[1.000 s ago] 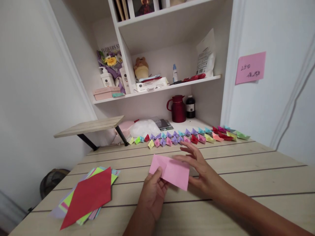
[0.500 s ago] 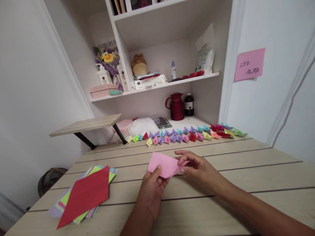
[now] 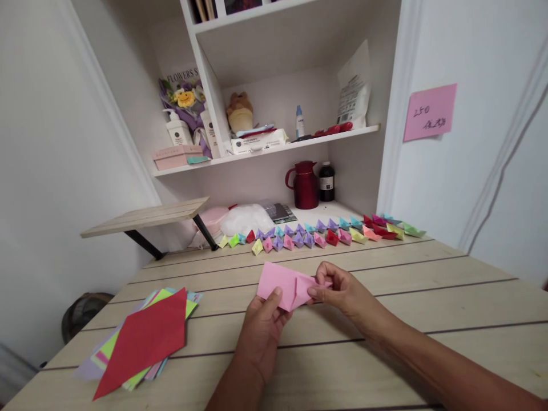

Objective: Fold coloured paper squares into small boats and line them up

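Paper sheets (image 3: 141,337) in a loose stack, a red one on top, lie at your far left on the table (image 3: 428,308), well apart from both hands. Your left hand (image 3: 262,330) pinches the near left edge of the pink sheet (image 3: 278,282), thumb on top and fingers closed beneath. The sheet's long axis runs left to right between your hands, both equally close. Your right hand (image 3: 345,291) grips its right end, thumb and fingertips closed narrowly on a folded-over corner flap. Beyond them, a row of small folded pieces (image 3: 317,235) lines the table's back edge.
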`<act>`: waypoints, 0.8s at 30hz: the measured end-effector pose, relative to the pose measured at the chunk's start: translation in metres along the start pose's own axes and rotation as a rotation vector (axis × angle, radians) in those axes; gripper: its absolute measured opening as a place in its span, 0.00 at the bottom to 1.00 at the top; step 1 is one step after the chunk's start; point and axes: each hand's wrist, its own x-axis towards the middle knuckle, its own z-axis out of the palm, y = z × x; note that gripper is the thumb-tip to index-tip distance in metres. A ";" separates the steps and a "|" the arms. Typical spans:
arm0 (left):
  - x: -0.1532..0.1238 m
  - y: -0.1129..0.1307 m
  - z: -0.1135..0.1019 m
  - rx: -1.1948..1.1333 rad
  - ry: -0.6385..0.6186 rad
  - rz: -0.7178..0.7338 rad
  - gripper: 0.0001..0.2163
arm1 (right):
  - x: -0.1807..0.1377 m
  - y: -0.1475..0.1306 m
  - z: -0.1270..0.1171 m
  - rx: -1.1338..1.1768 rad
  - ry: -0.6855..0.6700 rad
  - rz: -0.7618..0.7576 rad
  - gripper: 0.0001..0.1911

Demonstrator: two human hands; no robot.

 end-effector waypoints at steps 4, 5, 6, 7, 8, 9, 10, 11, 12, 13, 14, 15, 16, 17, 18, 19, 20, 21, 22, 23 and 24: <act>0.000 -0.001 0.000 0.035 -0.019 0.020 0.19 | -0.001 0.000 0.002 -0.015 0.031 -0.002 0.20; 0.000 -0.002 -0.001 0.052 -0.030 0.032 0.19 | -0.001 0.001 0.002 -0.018 0.034 -0.007 0.20; 0.001 -0.003 0.000 0.073 -0.042 0.045 0.20 | -0.001 0.001 0.003 -0.020 0.033 -0.012 0.20; 0.001 -0.005 0.000 0.097 -0.053 0.057 0.21 | -0.001 0.002 0.004 -0.020 0.028 -0.018 0.20; 0.002 -0.007 0.000 0.125 -0.064 0.068 0.22 | -0.001 0.003 0.005 -0.017 0.020 -0.022 0.20; 0.003 -0.008 0.001 0.154 -0.076 0.078 0.23 | -0.002 0.003 0.006 -0.013 0.012 -0.025 0.20; 0.005 -0.010 0.002 0.184 -0.087 0.089 0.23 | -0.002 0.003 0.008 -0.007 0.007 -0.025 0.20; 0.006 -0.011 0.002 0.216 -0.096 0.102 0.23 | -0.002 0.004 0.009 0.000 0.005 -0.023 0.21; 0.007 -0.012 0.003 0.249 -0.096 0.121 0.23 | -0.002 0.003 0.010 0.007 0.006 -0.020 0.21; 0.007 -0.012 0.003 0.280 -0.084 0.144 0.22 | -0.002 0.003 0.010 0.013 0.009 -0.017 0.22; 0.008 -0.012 0.003 0.311 -0.056 0.170 0.21 | -0.002 0.003 0.011 0.018 0.013 -0.015 0.22; 0.008 -0.012 0.003 0.341 -0.015 0.197 0.19 | -0.002 0.002 0.010 0.020 0.020 -0.013 0.22; 0.008 -0.012 0.003 0.368 0.030 0.221 0.18 | -0.002 0.002 0.010 0.019 0.032 -0.011 0.22; 0.008 -0.012 0.002 0.386 0.070 0.237 0.16 | -0.003 0.001 0.009 0.016 0.051 -0.006 0.21; 0.008 -0.012 0.002 0.393 0.099 0.246 0.16 | -0.003 0.000 0.008 0.009 0.073 0.002 0.21; 0.008 -0.013 0.001 0.392 0.114 0.248 0.15 | -0.004 -0.001 0.008 -0.004 0.096 0.011 0.20; 0.008 -0.014 0.001 0.384 0.118 0.245 0.15 | -0.004 -0.002 0.007 -0.025 0.116 0.021 0.19; 0.009 -0.016 0.000 0.372 0.115 0.241 0.15 | -0.005 -0.003 0.006 -0.050 0.129 0.029 0.19; 0.010 -0.018 -0.001 0.361 0.112 0.236 0.15 | -0.005 -0.003 0.005 -0.078 0.133 0.034 0.19; 0.011 -0.020 -0.002 0.353 0.112 0.230 0.15 | -0.005 -0.002 0.005 -0.103 0.131 0.039 0.19; 0.012 -0.021 -0.003 0.346 0.116 0.223 0.15 | -0.005 -0.002 0.004 -0.119 0.127 0.042 0.20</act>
